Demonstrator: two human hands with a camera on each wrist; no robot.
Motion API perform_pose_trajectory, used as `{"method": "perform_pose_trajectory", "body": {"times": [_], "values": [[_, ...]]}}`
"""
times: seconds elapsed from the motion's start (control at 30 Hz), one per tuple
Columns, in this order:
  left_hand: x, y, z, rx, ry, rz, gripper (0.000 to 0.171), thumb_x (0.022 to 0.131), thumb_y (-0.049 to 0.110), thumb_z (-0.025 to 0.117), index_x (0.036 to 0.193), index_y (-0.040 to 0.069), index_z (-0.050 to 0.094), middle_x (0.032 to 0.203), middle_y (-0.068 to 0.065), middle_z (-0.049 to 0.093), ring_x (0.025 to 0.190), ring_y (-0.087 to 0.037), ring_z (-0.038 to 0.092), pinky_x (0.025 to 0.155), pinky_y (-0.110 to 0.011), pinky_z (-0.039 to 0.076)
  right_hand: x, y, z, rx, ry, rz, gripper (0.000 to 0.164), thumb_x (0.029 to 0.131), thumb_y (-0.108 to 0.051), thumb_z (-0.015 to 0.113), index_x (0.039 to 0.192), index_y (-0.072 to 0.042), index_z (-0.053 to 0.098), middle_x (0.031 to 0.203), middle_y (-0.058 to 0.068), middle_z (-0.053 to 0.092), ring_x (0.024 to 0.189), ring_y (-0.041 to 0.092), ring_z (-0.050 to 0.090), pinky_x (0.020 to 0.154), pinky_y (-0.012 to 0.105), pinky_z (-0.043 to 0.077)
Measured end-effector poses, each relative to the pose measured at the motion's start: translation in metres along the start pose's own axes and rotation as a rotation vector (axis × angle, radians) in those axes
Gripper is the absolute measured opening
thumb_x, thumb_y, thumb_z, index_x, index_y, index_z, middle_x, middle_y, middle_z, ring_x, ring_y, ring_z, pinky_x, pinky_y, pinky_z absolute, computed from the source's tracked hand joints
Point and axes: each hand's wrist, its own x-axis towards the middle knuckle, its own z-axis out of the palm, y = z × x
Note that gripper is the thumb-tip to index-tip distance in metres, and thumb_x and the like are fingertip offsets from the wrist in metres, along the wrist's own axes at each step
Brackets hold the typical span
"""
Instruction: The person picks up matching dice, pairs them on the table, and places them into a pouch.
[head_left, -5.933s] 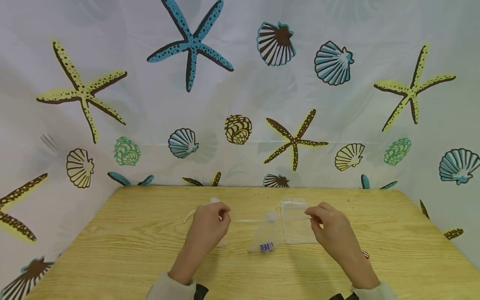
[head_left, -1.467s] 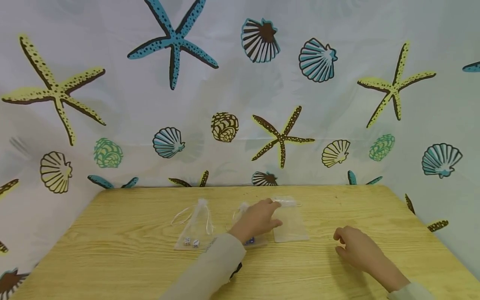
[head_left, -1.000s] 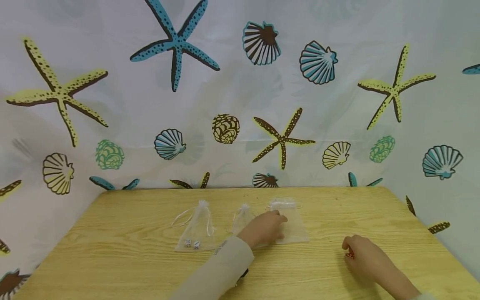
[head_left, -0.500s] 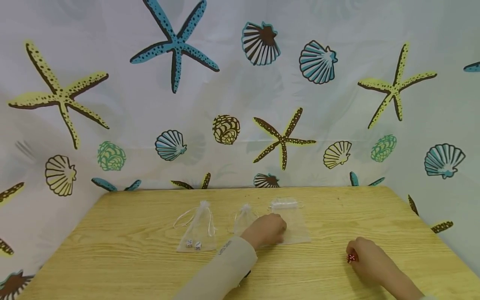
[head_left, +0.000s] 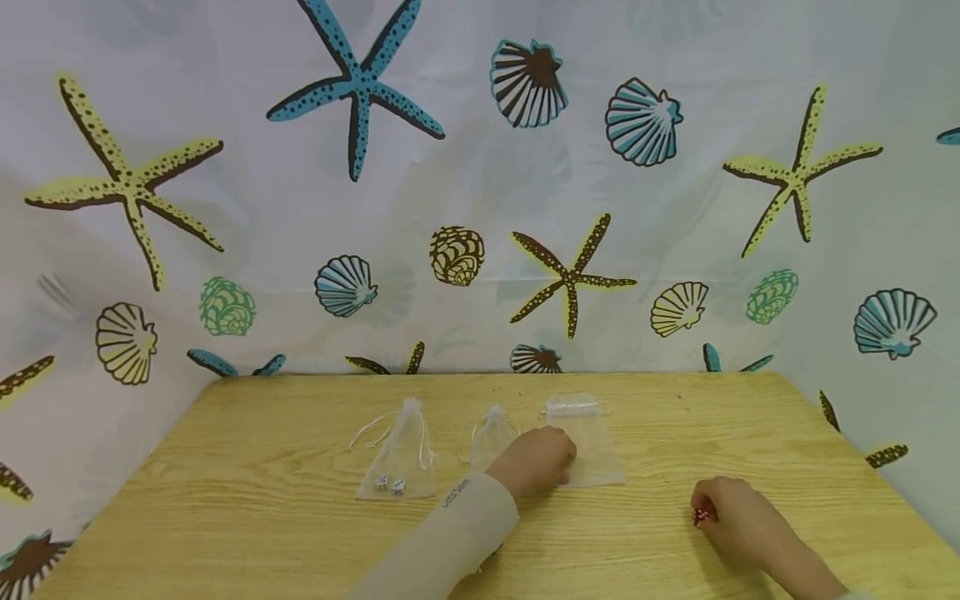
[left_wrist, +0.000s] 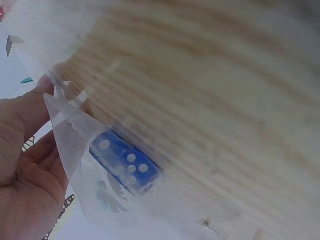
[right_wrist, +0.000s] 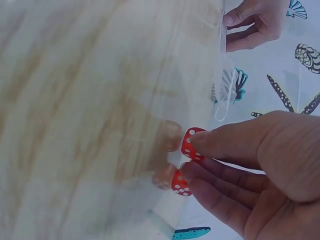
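My right hand (head_left: 738,518) pinches red dice (right_wrist: 193,143) low over the table at the right; two show in the right wrist view, at the thumb and fingertips. My left hand (head_left: 536,460) curls at the left edge of a flat white organza bag (head_left: 598,450), thumb and fingertips at that edge. How firmly it grips there is partly hidden. Under the left forearm lies a second drawstring bag (head_left: 492,437), half covered; the left wrist view shows blue dice (left_wrist: 125,161) inside it. Further left, a third drawstring bag (head_left: 405,450) contains two white dice (head_left: 398,487).
The wooden table (head_left: 247,500) bears all of these. Along its back and sides hangs a white cloth (head_left: 465,175) printed with starfish and shells. Loose drawstrings (head_left: 369,432) trail beside the left bag.
Earlier both hands pulled a string at the bag with blue dice. Since then my left hand has reached the flat bag's edge, and my right has picked up red dice and come slightly nearer.
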Motion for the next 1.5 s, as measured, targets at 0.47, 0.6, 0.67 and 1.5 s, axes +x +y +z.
{"method": "perform_pose_trajectory", "body": {"times": [0.47, 0.6, 0.67, 1.5], "values": [[0.0, -0.009, 0.0, -0.056, -0.006, 0.027, 0.033, 0.08, 0.022, 0.067, 0.057, 0.015, 0.044, 0.055, 0.007, 0.028, 0.051, -0.007, 0.026, 0.047, -0.019, 0.025, 0.009, -0.054, 0.002, 0.077, -0.027, -0.202, 0.013, 0.073, 0.0, 0.067, 0.073, -0.011, 0.06, 0.067, -0.006, 0.05, 0.06, 0.005, 0.042, 0.051, 0.02, 0.038], [0.0, -0.011, -0.001, -0.064, -0.008, 0.032, 0.036, 0.08, 0.024, 0.067, 0.055, 0.016, 0.042, 0.054, 0.007, 0.025, 0.051, -0.007, 0.024, 0.047, -0.019, 0.023, 0.011, -0.078, 0.008, 0.095, -0.046, -0.293, 0.012, 0.072, -0.002, 0.067, 0.076, -0.011, 0.061, 0.07, -0.006, 0.051, 0.062, 0.004, 0.045, 0.053, 0.021, 0.04], [0.001, -0.012, 0.0, -0.067, -0.007, 0.038, 0.038, 0.08, 0.024, 0.067, 0.055, 0.016, 0.04, 0.055, 0.007, 0.024, 0.051, -0.007, 0.023, 0.047, -0.019, 0.022, 0.01, -0.09, 0.011, 0.107, -0.056, -0.332, 0.012, 0.072, -0.003, 0.068, 0.076, -0.011, 0.061, 0.072, -0.007, 0.051, 0.063, 0.003, 0.045, 0.054, 0.02, 0.041], [-0.002, -0.009, 0.0, -0.068, 0.001, 0.076, 0.035, 0.082, 0.024, 0.064, 0.055, 0.015, 0.043, 0.053, 0.006, 0.033, 0.05, -0.007, 0.027, 0.046, -0.018, 0.024, 0.009, -0.156, 0.048, 0.089, -0.279, -0.424, 0.012, 0.077, -0.009, 0.066, 0.07, -0.017, 0.061, 0.069, -0.012, 0.045, 0.056, -0.001, 0.04, 0.053, 0.016, 0.038]]}}
